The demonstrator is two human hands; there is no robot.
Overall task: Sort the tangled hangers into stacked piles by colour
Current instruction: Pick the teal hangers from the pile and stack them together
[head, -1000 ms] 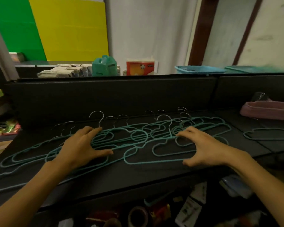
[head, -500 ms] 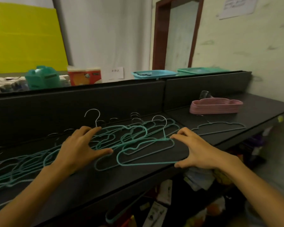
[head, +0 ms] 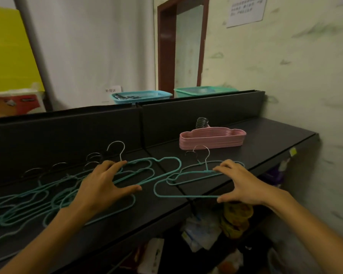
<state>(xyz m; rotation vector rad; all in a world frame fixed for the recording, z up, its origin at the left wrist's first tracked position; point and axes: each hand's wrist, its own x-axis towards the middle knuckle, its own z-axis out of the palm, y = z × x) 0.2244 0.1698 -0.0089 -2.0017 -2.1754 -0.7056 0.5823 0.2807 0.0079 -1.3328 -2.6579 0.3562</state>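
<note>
Teal hangers (head: 71, 196): lying tangled across the black worktop (head: 265, 147), thin coated wire, cloud-shaped, bare metal hooks.
Left hand (head: 101, 186): pressing flat on the tangle, fingers straight.
Right hand (head: 240, 184): pinching one teal hanger (head: 186, 184) between fingertips and thumb.
Pink stack (head: 212, 139): sitting neatly beyond.
Handling: likely light, springy, snagging; take by frame.
</note>
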